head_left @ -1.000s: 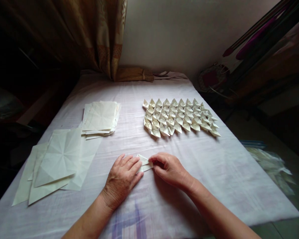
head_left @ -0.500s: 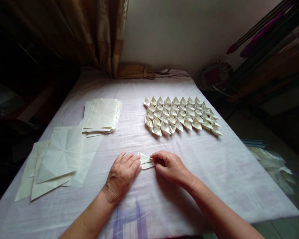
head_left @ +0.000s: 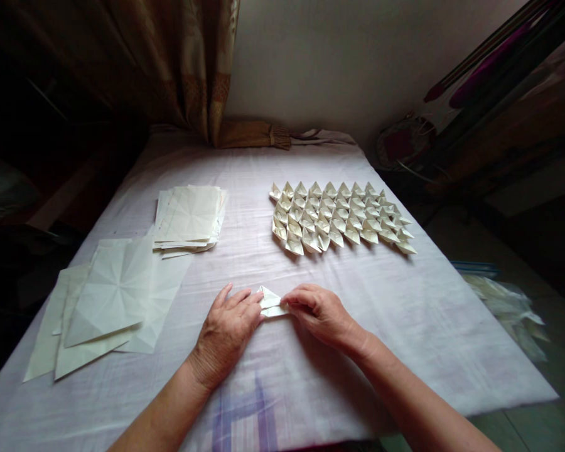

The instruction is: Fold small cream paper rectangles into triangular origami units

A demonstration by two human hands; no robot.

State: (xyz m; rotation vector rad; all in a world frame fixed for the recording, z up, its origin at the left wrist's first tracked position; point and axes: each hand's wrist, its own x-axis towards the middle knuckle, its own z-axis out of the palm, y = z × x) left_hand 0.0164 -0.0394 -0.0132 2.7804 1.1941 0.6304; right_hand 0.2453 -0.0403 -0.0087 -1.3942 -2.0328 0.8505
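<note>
A small piece of folded white paper [head_left: 272, 306] lies on the cloth between my hands, with a pointed triangular top and a folded band along its lower edge. My left hand [head_left: 229, 326] rests flat at its left end, fingers stretched out and the fingertips pressing on the paper. At the right end, my right hand [head_left: 317, 314] pinches the paper's corner between thumb and curled fingers. The fingers cover part of both ends. Beyond my right hand, several small folded paper boats [head_left: 341, 216] stand in close rows.
A stack of paper sheets [head_left: 188, 213] lies at the back left. Nearer, loose creased sheets [head_left: 110, 295] overlap. A pale cloth [head_left: 245, 169] covers the table. A curtain [head_left: 202, 69] hangs behind, and a plastic bag [head_left: 503, 307] lies beyond the right edge.
The whole view has shifted slightly. My hands keep nearly the same place on the folded paper, with the right fingers a little further over its right end.
</note>
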